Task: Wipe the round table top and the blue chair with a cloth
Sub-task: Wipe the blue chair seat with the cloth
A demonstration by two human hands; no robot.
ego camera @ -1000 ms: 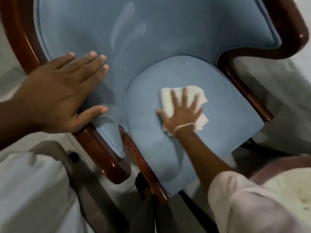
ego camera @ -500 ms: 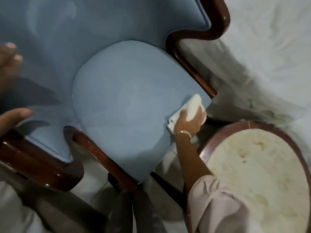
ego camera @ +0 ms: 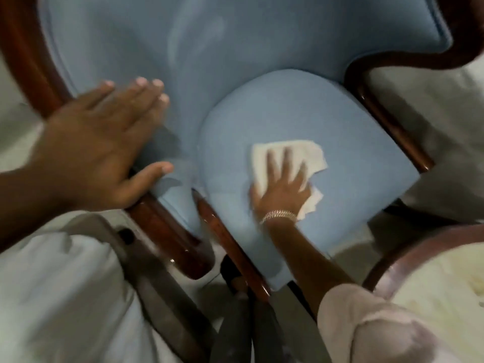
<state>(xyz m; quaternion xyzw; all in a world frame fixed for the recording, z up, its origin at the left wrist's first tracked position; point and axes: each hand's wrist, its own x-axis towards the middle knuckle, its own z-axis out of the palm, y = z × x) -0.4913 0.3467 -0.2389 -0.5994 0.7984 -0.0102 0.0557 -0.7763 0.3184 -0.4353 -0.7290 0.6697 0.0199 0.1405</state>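
White soft cloth [ego camera: 290, 158]: limp, light; lies at centre of blue upholstered chair seat [ego camera: 340, 142], pinned under right hand [ego camera: 284, 188], fingers spread flat. Best held by palm pressure. Left hand [ego camera: 102, 150], fingers open, braces chair at 9 o'clock.

the padded fabric chair [ego camera: 262, 74] was plain pale blue on back and seat alike, framed in glossy reddish-brown wood [ego camera: 170, 237]. at the seat's centre lay a crumpled cream-white cloth [ego camera: 301, 153], unpatterned. a pale metallic link bracelet [ego camera: 279, 214] showed at 6 o'clock from the cloth. at 4 o'clock, the round table top [ego camera: 450, 297] was cream with faint yellowish mottling, rimmed in dark brown. the sleeve [ego camera: 366, 323] was pale pinkish-white.
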